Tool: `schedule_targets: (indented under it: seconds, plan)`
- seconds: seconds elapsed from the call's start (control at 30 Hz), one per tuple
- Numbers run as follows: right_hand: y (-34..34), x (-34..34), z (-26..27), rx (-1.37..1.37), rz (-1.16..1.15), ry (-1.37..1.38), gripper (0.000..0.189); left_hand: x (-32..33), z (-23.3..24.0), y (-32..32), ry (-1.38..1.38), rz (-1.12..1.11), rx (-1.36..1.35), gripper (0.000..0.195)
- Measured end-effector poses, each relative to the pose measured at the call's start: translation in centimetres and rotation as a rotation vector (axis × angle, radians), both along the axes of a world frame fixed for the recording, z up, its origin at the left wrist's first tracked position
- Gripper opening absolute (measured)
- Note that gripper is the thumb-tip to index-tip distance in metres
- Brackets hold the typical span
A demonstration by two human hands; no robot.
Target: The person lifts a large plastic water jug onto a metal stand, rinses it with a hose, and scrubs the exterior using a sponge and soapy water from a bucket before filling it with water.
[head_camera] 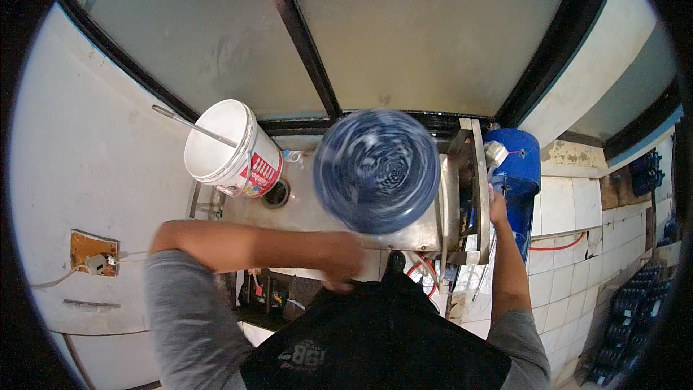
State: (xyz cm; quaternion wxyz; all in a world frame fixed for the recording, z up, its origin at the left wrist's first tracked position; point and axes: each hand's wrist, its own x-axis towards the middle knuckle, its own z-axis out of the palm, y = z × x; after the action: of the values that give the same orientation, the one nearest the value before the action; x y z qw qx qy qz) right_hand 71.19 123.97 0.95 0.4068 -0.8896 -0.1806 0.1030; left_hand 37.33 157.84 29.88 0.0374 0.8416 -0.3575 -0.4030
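A large round blue plastic water bottle [376, 170] is on the metal worktop [298, 216], its near face streaked in rings by motion blur. My left hand [344, 265] is just below it, in front of the worktop's near edge. It is blurred, seems bent downward, and I see nothing held in it. At the right, my right hand [497, 208] reaches past an upright metal frame [479, 189] to a blue plastic drum [514, 157]. A small pinkish bit shows at its fingertips; whether it grips that cannot be made out.
A white plastic bucket [216, 141] with a long metal-handled tool [195, 127] in it stands at the left, by a dark round opening [276, 194]. Frosted panes [422, 32] rise behind. A red hose [560, 246] crosses the white tiles. Blue bottles [628, 325] lie far right.
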Motion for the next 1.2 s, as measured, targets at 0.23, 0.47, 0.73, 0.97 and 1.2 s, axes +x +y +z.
schedule_targets:
  seconds: [0.23,0.47,0.73,0.97,1.2]
  plan:
    - [-3.8,6.1,-4.4,-0.157,0.027,0.039,0.041,-8.2,-1.9,17.4,-0.205,0.713,0.655,0.027]
    - [4.7,9.1,1.5,-0.367,0.013,0.149,0.067,-2.0,6.7,10.9,-1.106,0.996,0.007,0.030]
    - [14.7,-3.4,15.9,-0.405,0.118,-0.529,0.034,3.9,0.9,1.4,-1.228,1.216,-0.433,0.058]
    - [19.5,-0.6,-7.6,-0.255,-0.160,0.007,0.036,5.6,-1.2,2.1,-1.110,1.154,-0.154,0.080]
    - [13.2,-7.4,7.6,0.315,0.055,0.596,0.031,3.7,-2.6,3.8,-1.159,1.146,-0.087,0.087]
